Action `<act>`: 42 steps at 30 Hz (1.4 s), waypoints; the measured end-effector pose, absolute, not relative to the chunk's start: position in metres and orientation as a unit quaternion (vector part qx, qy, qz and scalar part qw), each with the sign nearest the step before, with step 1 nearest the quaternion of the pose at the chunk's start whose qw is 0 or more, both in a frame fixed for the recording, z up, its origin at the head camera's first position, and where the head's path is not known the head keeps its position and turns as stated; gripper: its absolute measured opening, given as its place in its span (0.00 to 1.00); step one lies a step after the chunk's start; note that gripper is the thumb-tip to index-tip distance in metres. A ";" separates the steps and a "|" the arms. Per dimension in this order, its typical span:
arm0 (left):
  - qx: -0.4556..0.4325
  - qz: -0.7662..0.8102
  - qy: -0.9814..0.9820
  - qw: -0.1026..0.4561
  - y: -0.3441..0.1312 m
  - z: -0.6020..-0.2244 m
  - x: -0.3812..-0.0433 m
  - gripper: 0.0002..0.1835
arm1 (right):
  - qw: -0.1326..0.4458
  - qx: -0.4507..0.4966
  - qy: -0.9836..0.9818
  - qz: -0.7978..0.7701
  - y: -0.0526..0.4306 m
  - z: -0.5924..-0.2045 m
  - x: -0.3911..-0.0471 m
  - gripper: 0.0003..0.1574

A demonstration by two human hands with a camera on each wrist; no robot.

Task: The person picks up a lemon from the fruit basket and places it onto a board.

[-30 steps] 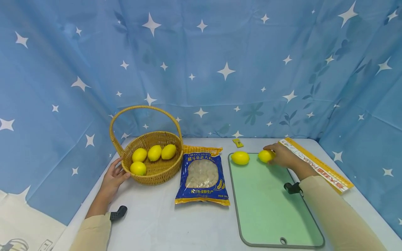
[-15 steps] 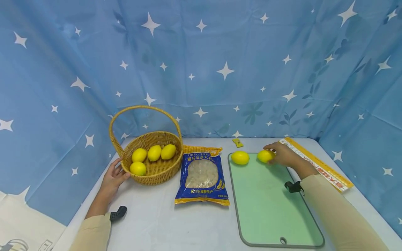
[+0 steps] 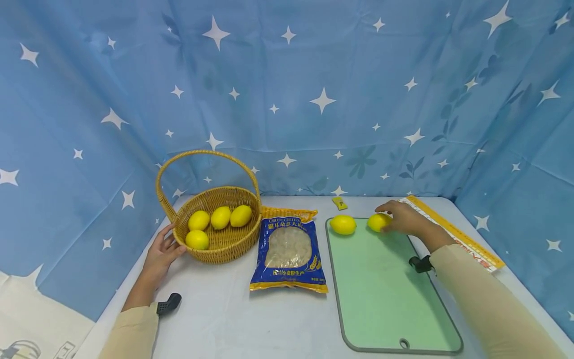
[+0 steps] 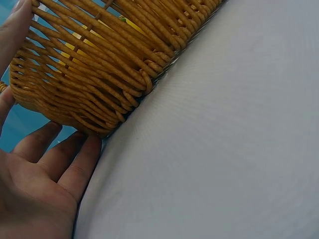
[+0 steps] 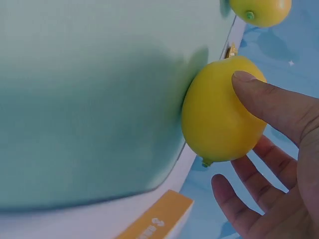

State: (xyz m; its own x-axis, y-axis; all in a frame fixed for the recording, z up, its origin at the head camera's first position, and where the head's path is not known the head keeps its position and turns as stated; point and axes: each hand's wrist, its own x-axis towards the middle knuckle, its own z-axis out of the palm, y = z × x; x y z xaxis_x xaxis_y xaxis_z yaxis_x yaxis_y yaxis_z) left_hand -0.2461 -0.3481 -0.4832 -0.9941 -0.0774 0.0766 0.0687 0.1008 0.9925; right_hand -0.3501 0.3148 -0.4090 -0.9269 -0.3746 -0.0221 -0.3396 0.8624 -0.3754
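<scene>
A wicker basket (image 3: 215, 257) with a tall handle stands at the left of the table, several yellow lemons (image 3: 221, 218) inside. My left hand (image 3: 160, 259) rests against the basket's outer left side; in the left wrist view its fingers touch the woven wall low down. At the right lies a green cutting board (image 3: 390, 289) with a grey rim. On its far edge my right hand (image 3: 403, 219) holds a lemon (image 5: 219, 112), thumb on one side and fingers partly hidden behind it. Another lemon (image 3: 343, 225) lies on the board to the left.
Between basket and board lies a blue bag of orecchiette pasta (image 3: 289, 254). A small yellow packet (image 3: 339, 203) is behind the board. A long orange and white box (image 3: 453, 232) lies to the right, partly under the right forearm. A blue starry curtain (image 3: 287, 99) encloses the table.
Almost nothing differs. The right hand and forearm have shifted very slightly, the forearm now covering more of the long box. The left hand and basket stay in place.
</scene>
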 end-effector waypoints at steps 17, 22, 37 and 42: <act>0.004 -0.685 -0.727 0.051 -0.350 -0.483 -0.244 0.43 | 0.061 -0.243 0.965 -0.074 0.280 -0.379 -0.342 0.33; -0.002 -0.687 -0.725 0.052 -0.351 -0.486 -0.246 0.43 | 0.051 -0.271 0.959 -0.068 0.265 -0.373 -0.339 0.32; -0.016 -0.692 -0.719 0.060 -0.351 -0.490 -0.247 0.42 | 0.065 -0.337 0.938 -0.054 0.208 -0.358 -0.337 0.30; -0.015 -0.688 -0.723 0.061 -0.348 -0.485 -0.246 0.43 | 0.063 -0.361 0.930 -0.037 0.185 -0.354 -0.337 0.29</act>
State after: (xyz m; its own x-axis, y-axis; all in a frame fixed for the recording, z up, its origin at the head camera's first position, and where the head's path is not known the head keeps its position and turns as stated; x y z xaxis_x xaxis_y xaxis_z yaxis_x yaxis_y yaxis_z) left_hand -0.2463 -0.3483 -0.4855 -0.9921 -0.0620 0.1088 0.1056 0.0525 0.9930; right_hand -0.3375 0.1854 -0.3544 -0.7317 -0.6755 -0.0911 -0.6662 0.7370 -0.1135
